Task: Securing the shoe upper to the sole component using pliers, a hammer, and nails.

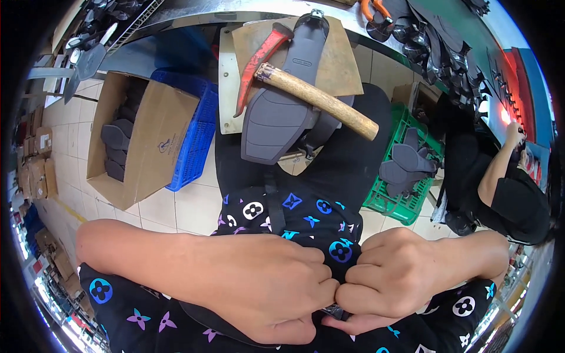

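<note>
My left hand [273, 285] and my right hand [391, 273] meet knuckle to knuckle close to my torso, both with fingers curled tight. Between them shows a small dark scrap of something; most of it is hidden, so its kind cannot be told. Beyond my hands, a dark grey sandal [276, 126] lies sole up over my lap, with a black strap [321, 132] beside it. Across the sole rests a round wooden handle [323, 100]. A red-handled tool [259, 65] with a dark metal end lies to its left, partly on a brown board [344, 65].
On the left, a cardboard box [162, 141] of grey soles leans by a blue crate [197, 135]. A green basket [406, 203] of soles stands at right. A co-worker [512, 188] sits further right. Orange-handled pliers [376, 12] and black shoe parts [421, 56] lie on the bench.
</note>
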Demonstrator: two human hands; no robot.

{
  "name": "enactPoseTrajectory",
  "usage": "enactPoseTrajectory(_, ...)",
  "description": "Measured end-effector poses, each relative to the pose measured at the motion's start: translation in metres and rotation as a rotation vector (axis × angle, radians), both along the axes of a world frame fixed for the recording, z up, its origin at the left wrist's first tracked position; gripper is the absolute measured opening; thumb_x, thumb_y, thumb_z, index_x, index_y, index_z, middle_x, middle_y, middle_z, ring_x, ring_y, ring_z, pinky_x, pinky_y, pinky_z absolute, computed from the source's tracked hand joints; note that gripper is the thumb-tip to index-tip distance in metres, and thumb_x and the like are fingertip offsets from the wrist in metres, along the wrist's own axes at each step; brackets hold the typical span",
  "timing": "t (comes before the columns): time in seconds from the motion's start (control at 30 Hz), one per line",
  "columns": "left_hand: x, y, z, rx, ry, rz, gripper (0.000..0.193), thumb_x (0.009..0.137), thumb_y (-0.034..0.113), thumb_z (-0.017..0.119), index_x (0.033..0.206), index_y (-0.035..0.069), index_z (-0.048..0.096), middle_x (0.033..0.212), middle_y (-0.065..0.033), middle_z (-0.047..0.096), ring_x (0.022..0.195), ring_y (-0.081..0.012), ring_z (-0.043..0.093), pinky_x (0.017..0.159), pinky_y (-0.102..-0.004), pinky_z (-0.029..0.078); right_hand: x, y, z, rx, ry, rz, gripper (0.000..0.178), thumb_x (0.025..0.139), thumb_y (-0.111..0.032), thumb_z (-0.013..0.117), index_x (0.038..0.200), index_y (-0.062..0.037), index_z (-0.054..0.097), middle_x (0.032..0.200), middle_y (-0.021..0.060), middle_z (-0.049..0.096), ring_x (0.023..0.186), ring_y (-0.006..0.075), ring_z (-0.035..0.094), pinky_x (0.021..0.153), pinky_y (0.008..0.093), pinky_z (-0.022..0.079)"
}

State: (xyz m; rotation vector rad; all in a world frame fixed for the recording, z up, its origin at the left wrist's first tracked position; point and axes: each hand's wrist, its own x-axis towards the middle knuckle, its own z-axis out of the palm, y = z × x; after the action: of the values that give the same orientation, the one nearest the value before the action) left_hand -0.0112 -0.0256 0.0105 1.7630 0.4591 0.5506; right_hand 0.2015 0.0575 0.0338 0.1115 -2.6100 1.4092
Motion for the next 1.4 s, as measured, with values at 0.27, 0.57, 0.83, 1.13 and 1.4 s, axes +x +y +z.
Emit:
enactPoseTrajectory(0.27, 0.004, -0.001, 0.001, -0.014, -0.060, 0.014, 0.025, 0.080, 0.023, 0.066, 0.076, 0.003, 0.051, 0.075, -0.0103, 0.049, 0.070, -0.0279, 0.054, 0.059, -0.0345, 0.049, 0.007, -0.002, 0.006, 0.010, -0.028, -0.007, 0.035, 0.084, -0.029, 0.074, 0.067, -0.0086, 0.052, 0.052, 0.0000, 0.041, 0.041, 0.0169, 0.050, 0.040, 0.0300, 0.038)
enactPoseTrajectory(0.57, -0.016, 0.012, -0.011, -0.025, 0.012, 0.302, 0.019, 0.073, 0.007, 0.064, 0.089, -0.002, 0.062, 0.080, -0.0132, 0.059, 0.077, -0.0316, 0.058, 0.067, -0.0381, 0.048, 0.021, 0.006, -0.040, -0.351, -0.445, -0.125, 0.053, 0.091, -0.048, 0.068, 0.112, 0.0000, 0.056, 0.095, 0.0170, 0.065, 0.083, 0.0359, 0.068, 0.068, 0.0388, 0.055)
enactPoseTrajectory(0.83, -0.018, 0.029, -0.007, 0.017, -0.015, 0.228, 0.020, 0.083, 0.011, 0.062, 0.097, -0.003, 0.061, 0.086, -0.0140, 0.061, 0.083, -0.0309, 0.058, 0.078, -0.0402, 0.049, 0.011, -0.001, -0.040, 0.195, 0.354, -0.656, 0.065, 0.079, -0.036, 0.081, 0.126, 0.0018, 0.059, 0.116, 0.0178, 0.065, 0.097, 0.0312, 0.067, 0.080, 0.0382, 0.054)
enactPoseTrajectory(1.13, -0.001, 0.031, -0.017, -0.428, -0.186, -0.158, 0.023, 0.093, 0.014, 0.057, 0.104, -0.004, 0.067, 0.084, -0.0097, 0.071, 0.073, -0.0185, 0.066, 0.070, -0.0306, 0.049, 0.011, 0.010, -0.007, 0.695, 0.376, -0.078, 0.032, 0.089, -0.026, 0.073, 0.096, 0.0043, 0.064, 0.081, 0.0083, 0.060, 0.066, 0.0181, 0.058, 0.055, 0.0275, 0.047)
enactPoseTrajectory(1.4, 0.005, 0.017, -0.019, -0.702, -0.099, -0.273, 0.026, 0.095, 0.020, 0.054, 0.090, -0.001, 0.067, 0.079, -0.0033, 0.069, 0.067, -0.0110, 0.059, 0.061, -0.0282, 0.045, 0.014, -0.004, -0.004, 0.622, 0.278, -0.031, 0.032, 0.092, -0.028, 0.067, 0.078, -0.0008, 0.058, 0.064, 0.0011, 0.040, 0.054, 0.0139, 0.048, 0.047, 0.0262, 0.043)
